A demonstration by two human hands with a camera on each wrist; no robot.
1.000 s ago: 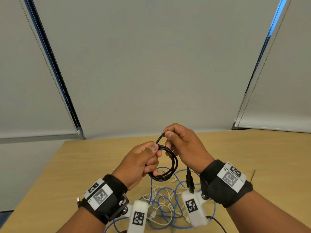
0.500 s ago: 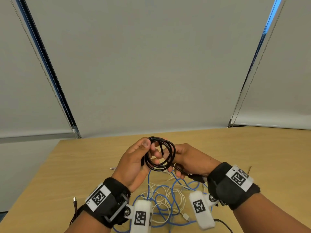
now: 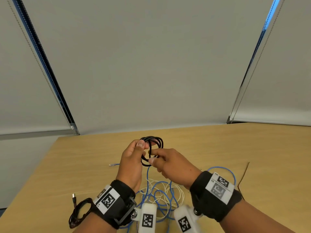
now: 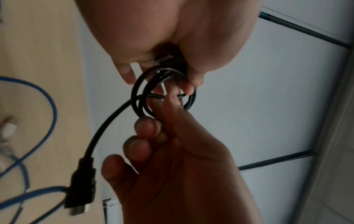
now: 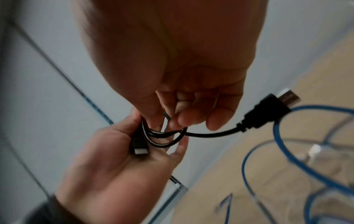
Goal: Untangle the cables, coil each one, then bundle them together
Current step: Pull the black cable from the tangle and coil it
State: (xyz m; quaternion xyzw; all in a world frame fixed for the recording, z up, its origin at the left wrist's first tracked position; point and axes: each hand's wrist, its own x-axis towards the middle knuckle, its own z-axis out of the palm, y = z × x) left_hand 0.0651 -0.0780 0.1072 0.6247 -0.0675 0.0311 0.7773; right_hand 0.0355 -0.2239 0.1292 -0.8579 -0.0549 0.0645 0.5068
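Note:
A black cable (image 3: 159,142) is wound into a small coil held above the table. My left hand (image 3: 143,147) grips the coil's left side with thumb on top. In its palm lies a small connector (image 5: 140,146). My right hand (image 3: 154,156) pinches the strands at the coil's lower right, with a finger poking through the loop (image 4: 135,98). The free tail ends in a USB plug (image 4: 82,186) that hangs loose below the hands (image 5: 268,110). A blue cable (image 3: 148,179) and a thin white cable (image 3: 180,190) lie tangled on the table under my wrists.
A second dark cable (image 3: 79,212) lies coiled near the table's front left, its plug (image 3: 74,196) pointing away. A blue cable end (image 3: 112,164) sticks out left of my hands. The wooden table (image 3: 252,148) stands against grey window blinds.
My right hand has left the top of the loop and come down to its lower right, carrying the tail with it. The coil has tightened and turned flatter; both hands sit slightly further forward.

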